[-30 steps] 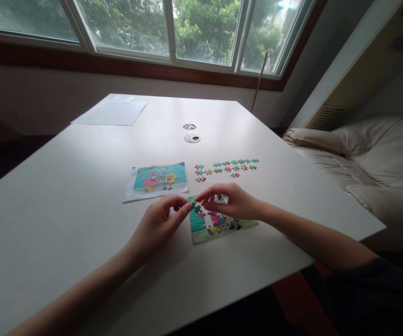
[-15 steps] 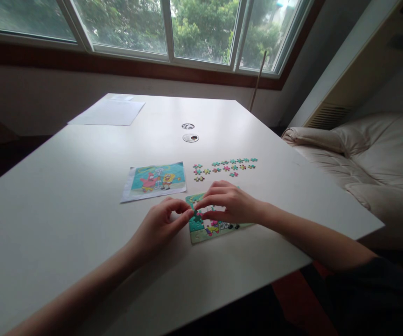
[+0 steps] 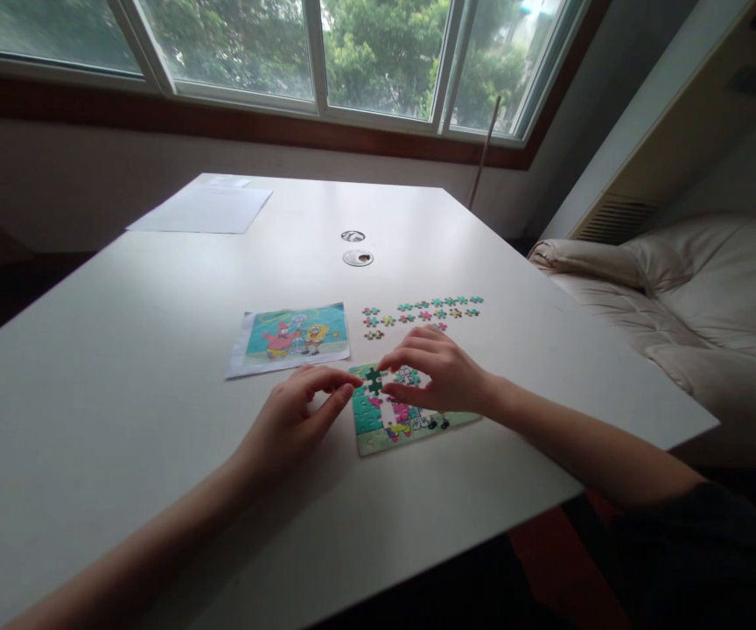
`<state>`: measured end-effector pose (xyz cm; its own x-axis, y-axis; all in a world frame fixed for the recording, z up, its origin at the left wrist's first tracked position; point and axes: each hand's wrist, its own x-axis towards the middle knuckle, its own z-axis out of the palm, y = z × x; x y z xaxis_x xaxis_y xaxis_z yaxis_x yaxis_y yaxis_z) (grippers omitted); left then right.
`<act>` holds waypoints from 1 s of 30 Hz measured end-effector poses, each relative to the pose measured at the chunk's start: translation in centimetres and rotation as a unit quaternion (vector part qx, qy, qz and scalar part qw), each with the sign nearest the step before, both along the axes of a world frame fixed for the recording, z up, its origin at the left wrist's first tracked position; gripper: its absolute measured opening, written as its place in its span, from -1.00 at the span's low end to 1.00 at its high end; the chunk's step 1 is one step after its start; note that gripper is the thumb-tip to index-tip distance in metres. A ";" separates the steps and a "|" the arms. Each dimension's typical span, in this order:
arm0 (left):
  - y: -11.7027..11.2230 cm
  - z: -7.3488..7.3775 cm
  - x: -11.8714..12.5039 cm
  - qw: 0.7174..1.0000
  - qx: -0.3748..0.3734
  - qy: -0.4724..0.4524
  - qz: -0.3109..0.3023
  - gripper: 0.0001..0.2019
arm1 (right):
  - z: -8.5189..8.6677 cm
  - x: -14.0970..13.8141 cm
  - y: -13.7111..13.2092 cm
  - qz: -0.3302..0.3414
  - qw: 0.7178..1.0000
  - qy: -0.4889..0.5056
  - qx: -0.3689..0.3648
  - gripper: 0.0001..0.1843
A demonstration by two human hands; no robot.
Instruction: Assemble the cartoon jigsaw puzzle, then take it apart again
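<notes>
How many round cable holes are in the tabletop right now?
2. One cable hole sits mid-table toward the window; the other lies just in front of it, beyond the loose puzzle pieces. None appear hidden.

- A white table (image 3: 122,394) is recorded, with its far edge close to the wall under the window.
- A sheet of paper (image 3: 200,210) is laid flat at the far left corner.
- Two round grommets (image 3: 358,257) are set in the top, one just behind the other.
- A printed picture (image 3: 292,337) is laid near the middle.
- Loose puzzle pieces (image 3: 427,311) are spread in a row to its right.
- A partly assembled puzzle (image 3: 410,424) is laid nearer, just right of the picture.
- A dark green piece (image 3: 374,378) is noted at its far left corner; whether it lies flat cannot be told.
</notes>
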<state>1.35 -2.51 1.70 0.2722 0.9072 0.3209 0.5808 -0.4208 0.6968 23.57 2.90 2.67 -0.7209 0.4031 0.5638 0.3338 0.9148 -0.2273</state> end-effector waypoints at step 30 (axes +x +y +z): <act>0.1 -1.2 -0.9 0.969 0.162 0.183 -0.043 -0.81 | -1.0 -1.1 0.2 -0.064 0.980 -0.077 -0.170 -0.79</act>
